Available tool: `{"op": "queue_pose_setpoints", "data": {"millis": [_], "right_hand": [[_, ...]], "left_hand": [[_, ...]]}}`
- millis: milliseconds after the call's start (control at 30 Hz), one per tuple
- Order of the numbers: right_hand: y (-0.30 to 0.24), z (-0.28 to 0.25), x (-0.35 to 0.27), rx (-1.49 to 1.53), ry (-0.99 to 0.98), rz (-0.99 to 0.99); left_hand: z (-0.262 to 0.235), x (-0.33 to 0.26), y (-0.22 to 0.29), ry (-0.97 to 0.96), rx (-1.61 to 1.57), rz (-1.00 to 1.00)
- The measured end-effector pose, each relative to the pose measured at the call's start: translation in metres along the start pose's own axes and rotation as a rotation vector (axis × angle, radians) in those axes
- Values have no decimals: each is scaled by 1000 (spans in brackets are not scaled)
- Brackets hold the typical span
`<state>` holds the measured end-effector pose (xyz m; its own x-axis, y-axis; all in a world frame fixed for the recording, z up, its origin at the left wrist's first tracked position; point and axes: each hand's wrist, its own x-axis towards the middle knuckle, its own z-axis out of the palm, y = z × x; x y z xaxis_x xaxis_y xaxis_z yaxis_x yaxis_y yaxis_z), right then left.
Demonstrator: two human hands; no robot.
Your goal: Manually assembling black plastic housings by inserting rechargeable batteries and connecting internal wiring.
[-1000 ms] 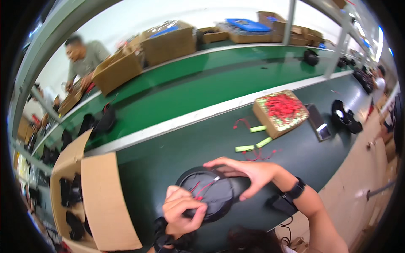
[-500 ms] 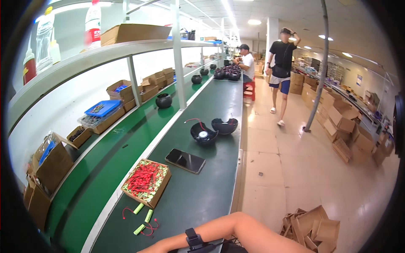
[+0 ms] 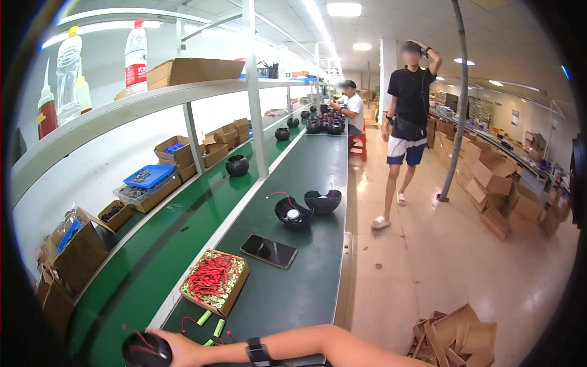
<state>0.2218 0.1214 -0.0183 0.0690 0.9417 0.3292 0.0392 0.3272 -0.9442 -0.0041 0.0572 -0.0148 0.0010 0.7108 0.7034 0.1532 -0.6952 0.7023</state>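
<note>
A black dome-shaped shell (image 3: 145,350) sits at the bottom left edge of the view, on the near end of the dark green bench (image 3: 306,183). It is glossy, rounded, and has thin red wires running across its top. The right hand (image 3: 177,350) lies against its right side, touching it; the fingers seem to curl around the shell, but the rim of the picture cuts them off, so the grip cannot be told for sure. A black watch (image 3: 258,353) is on that wrist, and the forearm stretches off to the right along the lower edge. The left hand is out of view.

Just beyond the shell lie two green cells (image 3: 211,323) with red leads, and behind them a cardboard tray (image 3: 235,292) packed with the same red-wired cells. Farther up the bench are a dark phone (image 3: 269,251) lying flat and two more black shells (image 3: 306,208), open side up. The lower part of the held shell is lost in the dark fisheye border.
</note>
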Motion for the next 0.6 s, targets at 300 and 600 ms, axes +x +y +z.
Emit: {"op": "queue_pose_setpoints", "data": {"millis": [300, 600], "right_hand": [[6, 21, 137, -350, 500, 5], [47, 29, 209, -521, 533, 18]], "left_hand": [[-21, -9, -18, -2, 97, -222], [-21, -4, -19, -59, 184, -65]]}}
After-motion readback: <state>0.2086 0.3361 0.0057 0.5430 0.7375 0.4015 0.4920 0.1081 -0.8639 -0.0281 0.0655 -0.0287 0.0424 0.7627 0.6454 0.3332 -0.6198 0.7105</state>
